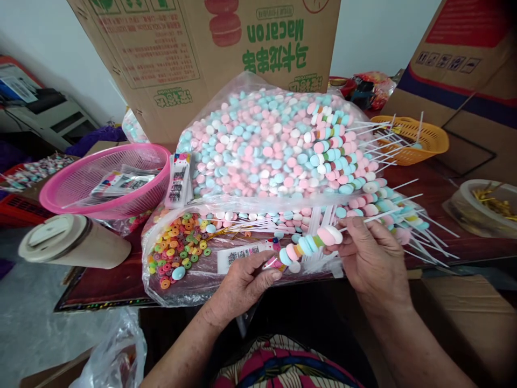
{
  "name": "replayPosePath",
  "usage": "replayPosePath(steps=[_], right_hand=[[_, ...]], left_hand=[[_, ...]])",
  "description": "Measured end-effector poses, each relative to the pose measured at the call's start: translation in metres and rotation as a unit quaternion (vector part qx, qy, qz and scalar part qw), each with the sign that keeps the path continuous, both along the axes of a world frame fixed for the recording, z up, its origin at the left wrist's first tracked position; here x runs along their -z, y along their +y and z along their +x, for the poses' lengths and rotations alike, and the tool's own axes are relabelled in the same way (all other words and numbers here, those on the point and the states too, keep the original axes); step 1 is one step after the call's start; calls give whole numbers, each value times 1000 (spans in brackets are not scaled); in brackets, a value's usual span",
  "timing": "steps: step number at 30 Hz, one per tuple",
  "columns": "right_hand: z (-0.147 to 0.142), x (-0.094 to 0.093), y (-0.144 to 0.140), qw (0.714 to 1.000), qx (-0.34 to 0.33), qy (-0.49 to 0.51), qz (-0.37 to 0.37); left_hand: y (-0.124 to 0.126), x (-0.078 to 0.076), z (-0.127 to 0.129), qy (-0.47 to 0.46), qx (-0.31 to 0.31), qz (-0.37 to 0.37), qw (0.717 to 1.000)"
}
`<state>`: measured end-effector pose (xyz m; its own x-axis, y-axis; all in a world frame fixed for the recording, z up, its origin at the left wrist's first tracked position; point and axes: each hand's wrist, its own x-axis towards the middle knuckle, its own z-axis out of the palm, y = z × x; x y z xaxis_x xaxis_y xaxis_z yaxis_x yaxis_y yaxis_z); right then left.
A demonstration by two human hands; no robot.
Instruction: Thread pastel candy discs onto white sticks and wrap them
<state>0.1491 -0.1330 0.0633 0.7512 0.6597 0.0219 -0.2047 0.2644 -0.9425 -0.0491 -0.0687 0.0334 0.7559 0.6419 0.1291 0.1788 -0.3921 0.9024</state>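
My right hand (374,258) pinches a white stick threaded with pink, blue and white candy discs, the candy skewer (311,245). My left hand (246,283) holds the skewer's lower end, where a small printed wrapper (246,253) lies under my thumb. Both hands hover over a clear bag of small coloured ring candies (177,245). Behind it a large clear bag of pastel candy discs (262,145) is heaped high. A pile of finished skewers (363,156) lies across its right side, sticks pointing right.
A pink basket (103,180) with sachets sits at left, a lidded beige cup (72,242) on its side before it. An orange basket (416,137) and a bowl (484,207) of gold twist ties stand right. Cardboard boxes (202,54) rise behind.
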Motion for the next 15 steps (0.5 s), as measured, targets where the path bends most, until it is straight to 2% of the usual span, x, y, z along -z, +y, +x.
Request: replayPosePath(steps=[3,7,15], right_hand=[[0,4,-3,999,-14,-38,2],[4,8,-3,996,-48,-73,-19],[6,11,1,977,-131,-144,-87]], left_hand=[[-2,0,5,-12,37,-128,991],[-5,3,9,-48,31,-244,968],[-13,10,25,-73,31,-375,924]])
